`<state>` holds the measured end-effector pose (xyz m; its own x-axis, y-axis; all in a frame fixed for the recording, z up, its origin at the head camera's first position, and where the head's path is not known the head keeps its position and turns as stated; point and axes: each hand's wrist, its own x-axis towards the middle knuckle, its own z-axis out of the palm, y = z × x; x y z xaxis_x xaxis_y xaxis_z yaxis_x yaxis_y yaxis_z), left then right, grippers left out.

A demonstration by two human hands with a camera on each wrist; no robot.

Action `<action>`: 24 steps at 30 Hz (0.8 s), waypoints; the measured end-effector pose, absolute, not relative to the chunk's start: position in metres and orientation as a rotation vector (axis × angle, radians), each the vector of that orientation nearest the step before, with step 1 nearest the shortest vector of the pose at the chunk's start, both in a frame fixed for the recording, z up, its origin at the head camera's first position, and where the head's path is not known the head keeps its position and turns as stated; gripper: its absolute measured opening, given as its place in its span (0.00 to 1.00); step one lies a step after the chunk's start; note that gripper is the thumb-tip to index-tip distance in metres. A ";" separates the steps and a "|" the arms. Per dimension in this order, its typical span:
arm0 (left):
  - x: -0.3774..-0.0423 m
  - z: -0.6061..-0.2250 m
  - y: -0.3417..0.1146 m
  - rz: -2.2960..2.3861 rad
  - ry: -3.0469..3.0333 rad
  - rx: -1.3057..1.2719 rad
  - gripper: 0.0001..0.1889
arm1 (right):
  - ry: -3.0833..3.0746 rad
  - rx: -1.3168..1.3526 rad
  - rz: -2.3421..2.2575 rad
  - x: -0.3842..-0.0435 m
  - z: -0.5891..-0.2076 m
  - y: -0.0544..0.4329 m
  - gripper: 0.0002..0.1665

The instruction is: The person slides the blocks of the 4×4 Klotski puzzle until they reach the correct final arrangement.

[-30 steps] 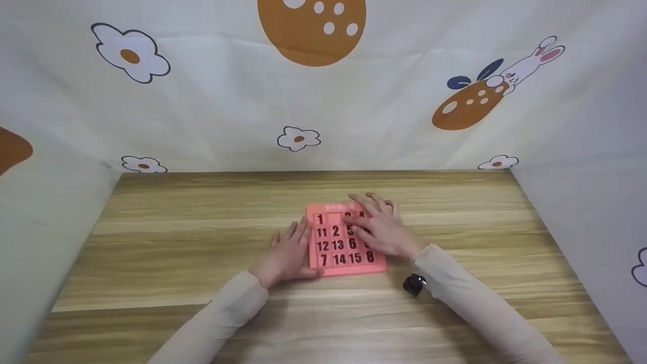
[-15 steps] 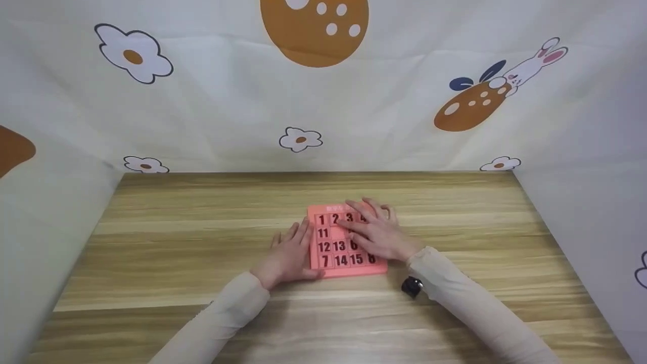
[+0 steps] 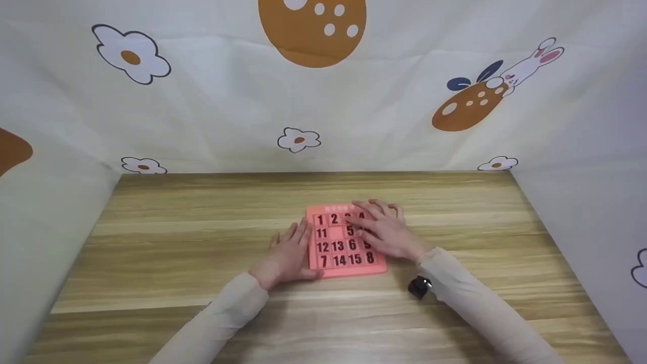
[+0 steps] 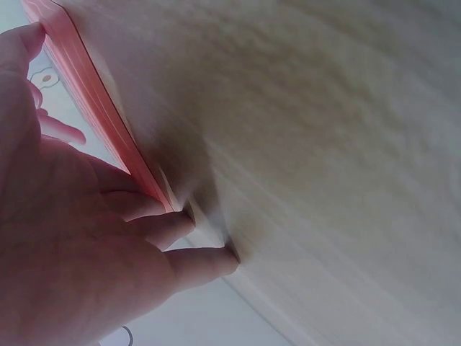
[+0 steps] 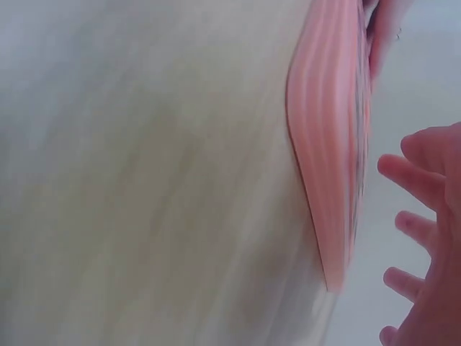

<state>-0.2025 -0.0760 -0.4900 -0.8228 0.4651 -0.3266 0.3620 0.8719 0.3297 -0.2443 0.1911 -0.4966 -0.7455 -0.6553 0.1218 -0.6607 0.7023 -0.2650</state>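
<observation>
A pink number slide puzzle (image 3: 349,272) lies on the wooden table, its tiles printed with black numerals. The top row reads 1, 2, 3, 4, and a gap sits below the 2 tile (image 3: 334,219). My left hand (image 3: 288,258) lies along the puzzle's left side, thumb touching the near left corner; in the left wrist view several fingertips rest on the table. Over the right part of the puzzle is my right hand (image 3: 391,232), fingers extended, index fingertip near the 3 tile. It hides part of the second row. The right wrist view shows the right hand's fingers (image 5: 414,176) raised above the board.
A printed cloth (image 3: 222,101) with flowers and a rabbit stands behind and on both sides of the wooden table (image 3: 202,202). A small black device (image 3: 419,287) is at the right wrist.
The 2 tile has slid up from the second row into the top row, leaving the gap beneath it. My right hand has then shifted slightly right, uncovering the 5 tile. The left hand stays put.
</observation>
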 end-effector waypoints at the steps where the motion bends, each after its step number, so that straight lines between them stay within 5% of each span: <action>1: -0.202 -0.490 -0.076 0.354 2.641 0.609 0.58 | -2.873 1.103 0.471 -0.244 -0.497 0.194 0.25; 14: -0.202 -0.492 -0.076 0.363 2.649 0.601 0.58 | -2.815 0.990 0.563 -0.245 -0.501 0.217 0.25; 24: -0.202 -0.490 -0.076 0.357 2.639 0.589 0.59 | -2.863 0.987 0.678 -0.240 -0.499 0.213 0.15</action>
